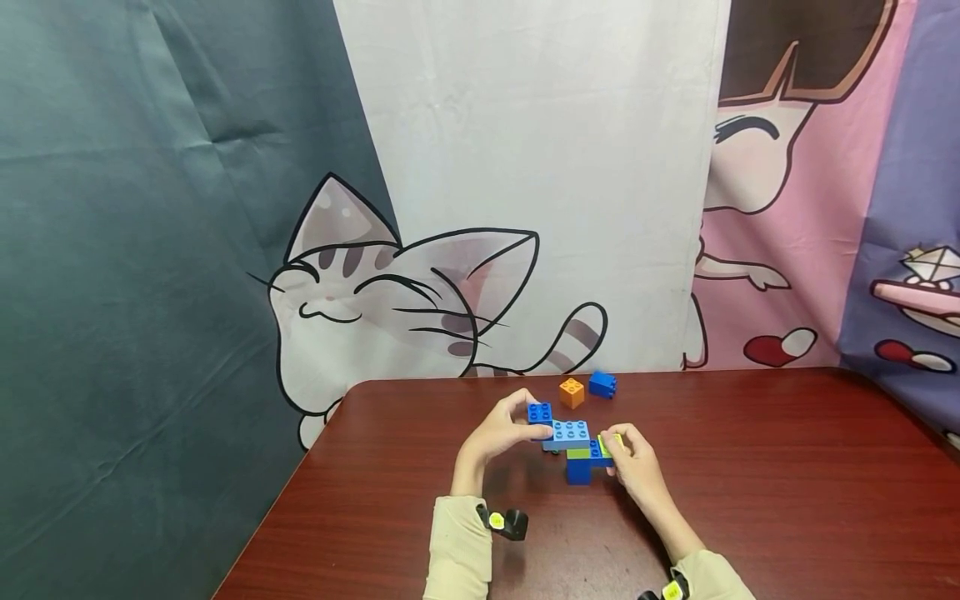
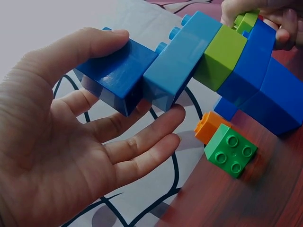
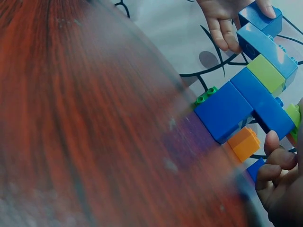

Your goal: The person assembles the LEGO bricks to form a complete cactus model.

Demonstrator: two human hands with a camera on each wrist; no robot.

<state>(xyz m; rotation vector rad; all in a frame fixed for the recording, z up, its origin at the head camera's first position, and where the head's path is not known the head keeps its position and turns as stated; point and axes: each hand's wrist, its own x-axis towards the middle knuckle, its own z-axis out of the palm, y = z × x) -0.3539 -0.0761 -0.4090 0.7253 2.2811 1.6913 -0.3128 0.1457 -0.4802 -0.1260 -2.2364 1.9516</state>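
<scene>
My left hand [image 1: 501, 429] pinches a dark blue brick [image 2: 116, 71] at the left end of a brick assembly, thumb on one face and the other fingers spread beneath. Beside that brick is a light blue brick [image 1: 572, 432] with its studs up. Under it sit a lime green brick [image 2: 220, 56], a blue brick [image 2: 248, 64] and a larger-looking blue block [image 3: 224, 112] lowest. At the right end, my right hand [image 1: 636, 463] pinches a second lime green brick [image 1: 611, 444] on the blue brick. Fingers partly hide that lime brick.
An orange brick [image 1: 572, 392] and a loose blue brick [image 1: 602, 384] lie near the table's back edge. A green brick [image 2: 232, 150] stands behind the assembly, mostly hidden in the head view. A printed cloth [image 1: 525, 167] hangs behind the brown table [image 1: 360, 500].
</scene>
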